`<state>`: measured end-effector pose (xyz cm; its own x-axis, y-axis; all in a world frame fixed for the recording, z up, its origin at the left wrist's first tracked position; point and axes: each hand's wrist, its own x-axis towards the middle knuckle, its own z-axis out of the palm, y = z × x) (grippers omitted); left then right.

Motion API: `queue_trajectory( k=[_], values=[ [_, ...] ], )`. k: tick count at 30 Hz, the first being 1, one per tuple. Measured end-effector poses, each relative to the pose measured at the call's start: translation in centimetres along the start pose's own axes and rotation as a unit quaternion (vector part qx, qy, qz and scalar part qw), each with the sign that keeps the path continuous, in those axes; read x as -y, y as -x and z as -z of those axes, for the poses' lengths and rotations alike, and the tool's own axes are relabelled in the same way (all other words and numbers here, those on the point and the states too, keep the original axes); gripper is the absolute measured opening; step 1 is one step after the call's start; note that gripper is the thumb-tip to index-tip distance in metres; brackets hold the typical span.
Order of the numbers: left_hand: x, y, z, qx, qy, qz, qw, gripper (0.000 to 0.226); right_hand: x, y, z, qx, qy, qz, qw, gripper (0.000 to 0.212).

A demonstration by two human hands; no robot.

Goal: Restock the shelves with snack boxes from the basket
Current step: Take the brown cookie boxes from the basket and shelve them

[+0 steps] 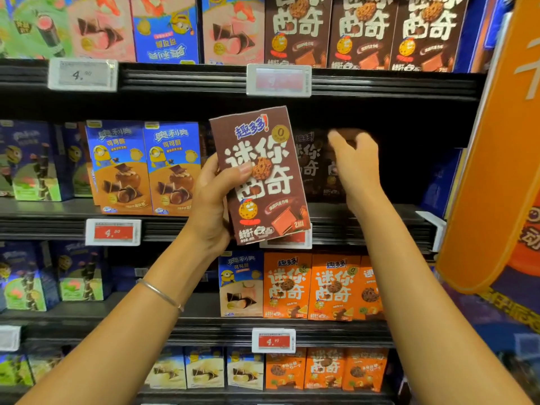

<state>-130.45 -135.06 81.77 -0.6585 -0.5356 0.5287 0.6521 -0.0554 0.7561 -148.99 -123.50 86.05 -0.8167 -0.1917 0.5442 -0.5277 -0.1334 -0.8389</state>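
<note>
Fingers [211,166] of the left hand [210,206] are wrapped round a brown cookie box [260,176], thumb pressed flat across its front, and the box is held upright, tilted slightly, out in front of the middle shelf [365,226]. A thin bracelet [162,295] sits on that wrist.

Over to the right hand [355,168]: it's reached into the dark bay of the same shelf, just right of the held box. Its fingers [336,138] are curled and blurred at the top of a second brown box [314,168] standing far back in the shadow. Whether they grip that box or only touch it, I cannot tell.

Left of the held box, two blue-and-orange boxes [146,168] stand side by side at the shelf front, and beyond them dark blue and green packs [35,165].

Up on the top shelf, a row of matching brown boxes [362,33] lines the right half, with pink and blue boxes [166,27] to the left. One shelf down from the hands, orange boxes [309,287] stand shoulder to shoulder beside a blue box with a pale front [241,285].

Price tags [113,231] are clipped along the shelf edges, some red, some grey. A big orange sign [491,171] hangs at the right edge of the view.
</note>
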Motion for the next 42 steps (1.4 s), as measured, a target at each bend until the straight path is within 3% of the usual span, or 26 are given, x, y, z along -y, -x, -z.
queue_trajectory(
  k=[3, 6, 11, 16, 20, 27, 31, 35, 40, 42],
  values=[
    [-0.5, -0.1, -0.4, -0.026, -0.022, -0.003, 0.999, 0.077, 2.7, 4.2, -0.2, 0.201, -0.036, 0.043, 0.978, 0.045],
    [-0.9, -0.1, -0.4, -0.037, -0.045, -0.012, 0.998, 0.069, 3.8, 7.0, -0.3, 0.264, -0.062, 0.049, 0.961, 0.042],
    [-1.2, 0.6, 0.1, -0.023, -0.082, -0.021, 0.996, 0.052, 3.7, 8.5, -0.5, 0.250, -0.056, 0.058, 0.965, 0.042],
    [-1.7, 1.1, -0.1, -0.059, -0.110, -0.018, 0.992, 0.088, 3.9, 9.4, -0.9, 0.236, -0.116, 0.034, 0.964, 0.030],
    [-1.4, 0.9, 0.9, -0.110, -0.123, -0.019, 0.986, 0.047, 3.6, 9.9, -1.3, 0.234, -0.142, 0.018, 0.962, 0.031],
    [-2.2, 1.4, 2.6, -0.161, -0.132, -0.072, 0.975, 0.038, 1.3, 7.9, -0.4, 0.166, -0.185, -0.042, 0.968, 0.031],
    [-2.6, 1.6, 3.7, -0.194, -0.129, -0.090, 0.968, 0.027, -0.3, 5.8, -0.4, 0.100, -0.154, -0.042, 0.982, 0.035],
    [-3.0, 1.7, 4.0, -0.209, -0.123, -0.074, 0.967, 0.041, -1.3, 3.5, -2.0, 0.048, -0.086, -0.062, 0.993, 0.028],
    [-3.2, 1.8, 4.3, -0.204, -0.115, -0.071, 0.970, 0.043, -1.8, 1.3, -4.6, 0.022, 0.035, -0.079, 0.996, 0.045],
    [-3.2, 1.8, 4.4, -0.200, -0.107, -0.069, 0.972, 0.043, -1.8, 0.5, -5.5, 0.025, 0.095, -0.062, 0.993, 0.036]
  ],
)
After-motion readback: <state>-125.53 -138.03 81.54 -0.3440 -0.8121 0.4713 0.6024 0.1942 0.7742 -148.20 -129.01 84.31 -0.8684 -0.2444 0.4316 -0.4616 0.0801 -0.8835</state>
